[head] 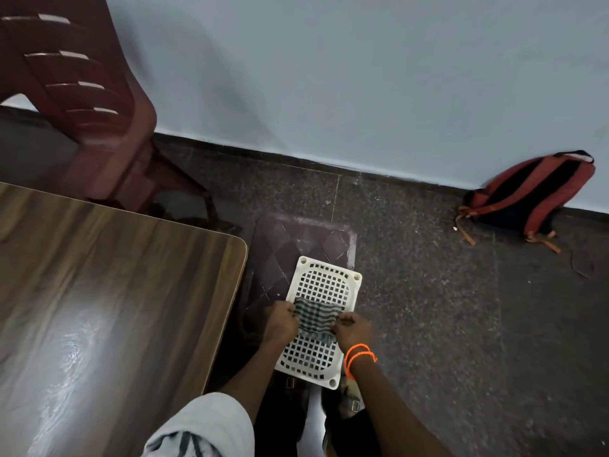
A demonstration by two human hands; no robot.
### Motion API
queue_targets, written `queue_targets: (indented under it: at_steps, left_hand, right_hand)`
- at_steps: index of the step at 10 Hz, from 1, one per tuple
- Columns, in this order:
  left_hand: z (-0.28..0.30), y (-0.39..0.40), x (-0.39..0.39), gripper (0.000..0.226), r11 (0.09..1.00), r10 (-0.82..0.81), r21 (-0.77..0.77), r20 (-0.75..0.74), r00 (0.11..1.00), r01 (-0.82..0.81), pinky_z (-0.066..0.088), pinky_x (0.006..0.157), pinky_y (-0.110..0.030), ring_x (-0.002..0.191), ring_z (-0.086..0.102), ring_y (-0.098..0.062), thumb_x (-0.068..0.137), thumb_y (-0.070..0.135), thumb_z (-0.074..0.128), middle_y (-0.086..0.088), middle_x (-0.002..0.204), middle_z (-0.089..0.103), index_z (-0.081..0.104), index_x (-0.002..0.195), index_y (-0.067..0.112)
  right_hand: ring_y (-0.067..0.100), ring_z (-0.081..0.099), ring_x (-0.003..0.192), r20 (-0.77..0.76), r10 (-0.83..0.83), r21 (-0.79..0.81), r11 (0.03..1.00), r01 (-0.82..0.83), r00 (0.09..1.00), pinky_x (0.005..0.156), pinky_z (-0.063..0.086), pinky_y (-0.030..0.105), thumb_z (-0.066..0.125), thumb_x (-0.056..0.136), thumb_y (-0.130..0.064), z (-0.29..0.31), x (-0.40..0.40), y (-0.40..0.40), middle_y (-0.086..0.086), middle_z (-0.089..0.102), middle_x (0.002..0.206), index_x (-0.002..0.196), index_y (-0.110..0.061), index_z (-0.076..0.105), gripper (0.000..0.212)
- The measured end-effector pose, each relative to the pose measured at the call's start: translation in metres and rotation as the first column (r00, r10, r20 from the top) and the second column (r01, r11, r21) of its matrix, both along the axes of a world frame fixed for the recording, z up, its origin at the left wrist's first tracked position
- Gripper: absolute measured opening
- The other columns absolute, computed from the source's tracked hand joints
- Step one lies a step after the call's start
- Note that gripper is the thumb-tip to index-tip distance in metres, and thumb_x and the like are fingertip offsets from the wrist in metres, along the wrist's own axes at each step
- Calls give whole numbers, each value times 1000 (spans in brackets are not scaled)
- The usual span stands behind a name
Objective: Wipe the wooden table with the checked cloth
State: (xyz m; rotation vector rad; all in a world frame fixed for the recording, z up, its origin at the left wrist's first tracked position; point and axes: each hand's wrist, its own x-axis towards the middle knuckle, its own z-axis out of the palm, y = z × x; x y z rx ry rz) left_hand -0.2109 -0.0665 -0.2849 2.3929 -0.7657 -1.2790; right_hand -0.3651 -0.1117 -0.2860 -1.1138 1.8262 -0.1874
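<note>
The wooden table fills the left, with a chair behind its far edge by the wall. Just right of the table's far right corner a mat lies on the floor, a perforated stool over its near part. The checked cloth sits above the stool, between the left hand and right hand. A backpack lies far right against the wall.

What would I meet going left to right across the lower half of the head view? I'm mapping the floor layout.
Dark wooden table → left hand → green checked cloth held over the white plastic lattice stool → right hand → red and black backpack against the wall.
</note>
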Motion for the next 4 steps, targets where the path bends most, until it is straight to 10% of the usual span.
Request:
queue_targets:
  at_steps: [2,4]
  left_hand:
    - [52,-11,2,30,958,-247,-107,165,955,266,53,87,-36,102,66,-23,95,42,57,-3,109,71,66,109,17]
    - [124,-33,6,66,802,-392,-239,481,784,548,13,125,-35,153,7,-15,103,54,26,-4,164,20,27,156,14]
  right_hand:
    - [28,63,100,-91,305,-94,945,-313,948,84,50,34,65,84,-21,47,1,-13,10,67,112,114,-12,62,32]
    - [28,47,126,-263,530,-405,698,-590,807,102,41,36,55,91,-29,123,8,-40,12,51,137,133,-11,48,46]
